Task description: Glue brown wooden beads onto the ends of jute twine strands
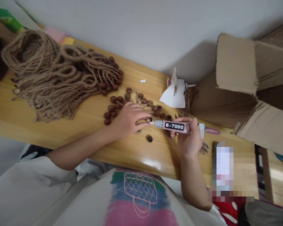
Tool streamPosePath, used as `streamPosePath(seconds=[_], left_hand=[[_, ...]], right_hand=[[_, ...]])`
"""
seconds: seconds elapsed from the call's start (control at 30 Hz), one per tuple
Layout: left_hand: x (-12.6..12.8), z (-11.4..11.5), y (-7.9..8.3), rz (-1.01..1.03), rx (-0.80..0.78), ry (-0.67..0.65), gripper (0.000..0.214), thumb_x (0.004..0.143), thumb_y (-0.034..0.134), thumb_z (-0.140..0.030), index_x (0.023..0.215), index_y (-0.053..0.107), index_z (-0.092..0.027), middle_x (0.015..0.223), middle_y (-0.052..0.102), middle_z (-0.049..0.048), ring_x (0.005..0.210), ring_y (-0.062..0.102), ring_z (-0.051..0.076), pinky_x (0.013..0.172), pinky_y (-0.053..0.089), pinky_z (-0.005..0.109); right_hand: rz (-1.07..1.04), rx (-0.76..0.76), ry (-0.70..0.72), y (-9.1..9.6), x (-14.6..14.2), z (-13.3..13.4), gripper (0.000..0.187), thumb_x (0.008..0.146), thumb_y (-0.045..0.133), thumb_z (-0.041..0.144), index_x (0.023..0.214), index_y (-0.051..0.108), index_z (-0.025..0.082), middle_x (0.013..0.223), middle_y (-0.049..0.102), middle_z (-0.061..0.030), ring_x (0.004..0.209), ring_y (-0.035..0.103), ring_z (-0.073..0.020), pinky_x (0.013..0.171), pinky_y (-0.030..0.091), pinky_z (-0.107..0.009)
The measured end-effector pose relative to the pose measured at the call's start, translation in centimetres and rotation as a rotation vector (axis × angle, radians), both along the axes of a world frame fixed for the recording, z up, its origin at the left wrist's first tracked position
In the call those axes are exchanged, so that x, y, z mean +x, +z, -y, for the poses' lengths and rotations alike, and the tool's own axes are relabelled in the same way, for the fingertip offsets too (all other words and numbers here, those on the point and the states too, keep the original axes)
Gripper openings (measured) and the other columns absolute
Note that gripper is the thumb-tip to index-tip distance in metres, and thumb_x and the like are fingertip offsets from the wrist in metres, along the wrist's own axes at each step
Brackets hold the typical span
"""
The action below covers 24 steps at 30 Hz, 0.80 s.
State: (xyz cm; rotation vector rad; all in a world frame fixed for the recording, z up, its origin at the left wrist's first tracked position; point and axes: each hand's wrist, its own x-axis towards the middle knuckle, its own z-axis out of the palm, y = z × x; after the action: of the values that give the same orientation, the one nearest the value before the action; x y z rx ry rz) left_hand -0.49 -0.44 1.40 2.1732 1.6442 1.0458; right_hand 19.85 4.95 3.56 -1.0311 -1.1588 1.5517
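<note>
In the head view, my left hand (128, 122) pinches the end of a twine cord (138, 130) between thumb and fingertips. My right hand (191, 139) is wrapped around a B-7000 glue tube (174, 126), held level with its nozzle pointing left. The nozzle tip meets the cord end at my left fingertips; whether it touches is hard to tell. A dark, round, hollow-looking shell (150, 138) lies alone just below the nozzle. Brown round nut-like beads (111, 108) on cords spread around and behind my left hand, some partly covered by it.
A large heap of knotted twine (58, 72) with brown beads fills the table's left. A small white cap (142, 81) lies near the wall. White crumpled paper (175, 94) sits beside open cardboard boxes (235, 66) at right. A purple hair clip (213, 130) is behind the tube's end.
</note>
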Motion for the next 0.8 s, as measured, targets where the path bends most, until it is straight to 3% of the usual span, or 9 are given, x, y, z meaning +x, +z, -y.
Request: streamPosePath(seconds=[0.5, 0.8], left_hand=[[-0.13, -0.04, -0.04, 0.001, 0.071, 0.015, 0.017, 0.083, 0.065, -0.034, 0.088, 0.069, -0.017, 0.081, 0.072, 0.0018, 0.079, 0.062, 0.017, 0.08, 0.04, 0.033], [-0.08, -0.04, 0.01, 0.011, 0.018, 0.032, 0.017, 0.082, 0.066, -0.034, 0.089, 0.069, -0.019, 0.082, 0.073, 0.0015, 0.081, 0.063, 0.017, 0.083, 0.04, 0.034]], right_hand=[[0.062, 0.011, -0.007, -0.45, 0.43, -0.02, 0.031, 0.085, 0.052, 0.038, 0.075, 0.067, 0.013, 0.051, 0.058, -0.0018, 0.039, 0.051, -0.0111, 0.037, 0.037, -0.02], [0.101, 0.022, -0.012, -0.29, 0.4, 0.04, 0.031, 0.086, 0.051, 0.039, 0.076, 0.067, 0.015, 0.05, 0.057, -0.0011, 0.041, 0.051, -0.0113, 0.039, 0.036, -0.021]])
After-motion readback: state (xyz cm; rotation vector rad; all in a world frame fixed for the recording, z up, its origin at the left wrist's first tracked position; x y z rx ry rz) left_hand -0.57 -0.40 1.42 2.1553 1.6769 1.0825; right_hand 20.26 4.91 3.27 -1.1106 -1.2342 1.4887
